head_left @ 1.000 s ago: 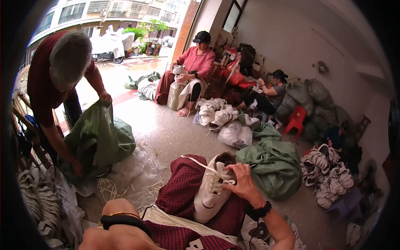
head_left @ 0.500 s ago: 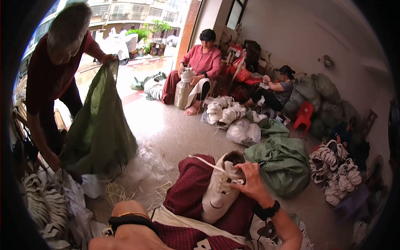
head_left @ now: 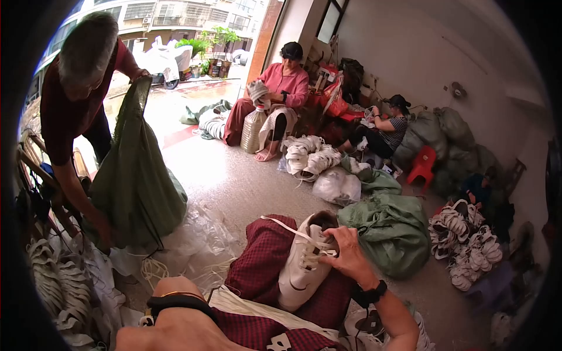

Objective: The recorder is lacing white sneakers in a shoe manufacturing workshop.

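1. At the lower centre of the frame, a white lace-up shoe with a dark lining (head_left: 301,275) lies tilted on red-and-black checked cloth (head_left: 257,251) over the lap, its toe toward the lower edge.
2. At the shoe's ankle end, the right hand (head_left: 346,253), with a black band on its wrist, pinches the flat white lace (head_left: 309,257) between thumb and fingers.
3. At the lower left of centre, the left hand (head_left: 178,285) shows only its back, above a black wristband; its fingers are hidden, so whether they grip anything cannot be made out.
4. Just right of the shoe lies a bulky green woven sack (head_left: 389,240); farther up, a pile of white shoes (head_left: 307,157) sits near a translucent plastic bag (head_left: 336,186).
5. At the upper left, a co-worker in a dark red shirt (head_left: 55,111) stands bent over, holding up a tall dark-green sack (head_left: 137,181).
6. At the upper centre, a seated co-worker in a pink shirt (head_left: 295,85) holds a white shoe over a large clear plastic bottle (head_left: 253,130).
7. At the right, a red plastic stool (head_left: 422,162) stands above another heap of white shoes (head_left: 471,251).
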The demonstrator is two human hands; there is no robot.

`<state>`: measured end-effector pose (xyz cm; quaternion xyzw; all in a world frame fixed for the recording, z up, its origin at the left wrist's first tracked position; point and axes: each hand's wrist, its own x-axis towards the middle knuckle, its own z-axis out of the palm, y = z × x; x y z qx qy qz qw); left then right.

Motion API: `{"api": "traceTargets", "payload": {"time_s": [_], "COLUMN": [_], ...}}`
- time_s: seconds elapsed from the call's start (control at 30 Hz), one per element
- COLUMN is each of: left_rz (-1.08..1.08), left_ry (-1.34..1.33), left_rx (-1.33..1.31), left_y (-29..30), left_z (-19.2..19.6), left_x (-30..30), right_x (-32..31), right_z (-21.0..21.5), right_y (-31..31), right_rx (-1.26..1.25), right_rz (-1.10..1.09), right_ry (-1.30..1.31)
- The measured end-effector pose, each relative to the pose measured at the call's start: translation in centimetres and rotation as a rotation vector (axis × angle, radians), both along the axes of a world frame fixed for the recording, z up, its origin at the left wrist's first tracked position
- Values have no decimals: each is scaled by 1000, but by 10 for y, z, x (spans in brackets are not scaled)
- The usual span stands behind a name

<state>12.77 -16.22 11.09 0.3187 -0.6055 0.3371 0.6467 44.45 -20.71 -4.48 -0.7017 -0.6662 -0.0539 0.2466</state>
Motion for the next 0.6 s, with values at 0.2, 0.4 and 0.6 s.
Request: {"api": "traceTargets", "payload": {"time_s": [0.2,0.4,0.6], "left_rz": [-84,-28,-106], "left_ry": [-67,-21,8], "left_rx": [43,-75,4], "left_y": [8,-3,3], "left_z": [1,-8,1], "left_x": [10,7,10], "right_x": [4,5,4], "right_z": [-4,-2,-7], "right_y": [-2,0,0], "right_rx": [-15,-15,14], "right_rz": [-26,-22,-22], "right_ry": [-29,-4,0]}}
